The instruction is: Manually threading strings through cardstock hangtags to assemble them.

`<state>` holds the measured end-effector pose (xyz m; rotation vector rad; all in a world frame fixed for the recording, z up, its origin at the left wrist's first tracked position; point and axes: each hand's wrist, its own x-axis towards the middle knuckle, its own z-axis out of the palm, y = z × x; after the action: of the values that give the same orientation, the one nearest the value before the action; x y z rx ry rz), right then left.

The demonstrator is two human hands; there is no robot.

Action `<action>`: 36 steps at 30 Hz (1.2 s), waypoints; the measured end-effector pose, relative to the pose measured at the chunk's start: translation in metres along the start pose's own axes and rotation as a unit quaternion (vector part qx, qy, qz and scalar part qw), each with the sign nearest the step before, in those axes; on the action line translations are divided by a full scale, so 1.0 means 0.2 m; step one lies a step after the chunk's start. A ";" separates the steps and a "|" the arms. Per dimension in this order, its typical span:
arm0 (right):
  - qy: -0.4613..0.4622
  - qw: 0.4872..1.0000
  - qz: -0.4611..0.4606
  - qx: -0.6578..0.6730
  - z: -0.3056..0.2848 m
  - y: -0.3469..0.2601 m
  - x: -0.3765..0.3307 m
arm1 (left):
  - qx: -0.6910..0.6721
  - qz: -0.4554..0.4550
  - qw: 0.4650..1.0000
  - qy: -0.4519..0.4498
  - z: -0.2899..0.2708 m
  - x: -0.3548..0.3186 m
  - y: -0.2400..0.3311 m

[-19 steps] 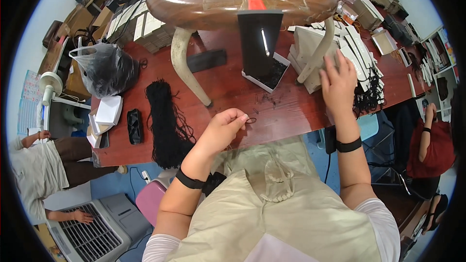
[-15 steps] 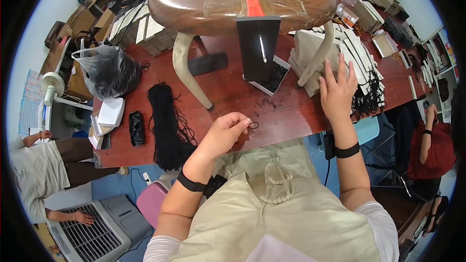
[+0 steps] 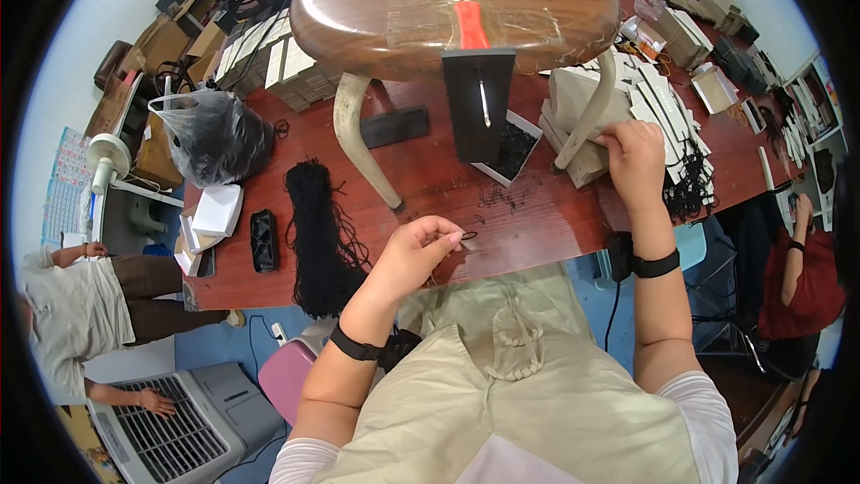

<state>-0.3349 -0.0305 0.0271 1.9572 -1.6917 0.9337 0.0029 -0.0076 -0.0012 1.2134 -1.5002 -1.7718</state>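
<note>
My left hand [image 3: 414, 253] is closed in a pinch above the table's front edge, holding a small black loop [image 3: 469, 236] between thumb and forefinger. My right hand [image 3: 638, 159] is closed by the stack of beige card pieces [image 3: 582, 97], its fingertips bent down beside the stool leg; what they grip is hidden. In front of me stands a wooden-topped stool [image 3: 358, 22] with a red-handled tool [image 3: 469, 25] taped to it. Below the handle hangs a black plate [image 3: 466, 125] with a thin metal pin [image 3: 485, 103] sticking out. Loose small black bits [image 3: 502, 195] lie on the tabletop.
A white box of black bits [image 3: 512, 154] sits behind the plate. To the left lie a bundle of black cords [image 3: 318, 242], a black tray [image 3: 263, 240] and a filled plastic bag [image 3: 215, 139]. White strips with black cords [image 3: 663, 108] lie right. Other people are at both sides.
My right hand went from spread fingers over the card stack to a closed grip at its near side. My left hand stays in place with the loop, now seen more edge-on.
</note>
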 end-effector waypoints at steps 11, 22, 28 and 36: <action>-0.011 0.995 -0.034 -0.097 -0.02 -0.08 -0.07 | -0.011 -0.032 0.999 0.013 -0.02 -0.03 0.06; 0.009 0.994 -0.018 -0.112 -0.01 -0.10 -0.17 | -0.004 -0.023 1.000 0.009 -0.01 -0.02 0.03; 0.013 0.997 -0.004 -0.082 0.02 -0.07 -0.12 | 0.010 -0.013 1.000 0.006 -0.01 -0.03 0.02; 0.017 0.997 -0.029 -0.067 -0.01 -0.10 -0.12 | 0.020 -0.016 1.000 0.010 -0.01 -0.04 0.01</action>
<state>-0.3173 -0.0074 0.0145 1.8816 -1.6269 0.8056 0.0071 -0.0023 0.0032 1.2785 -1.5206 -1.7525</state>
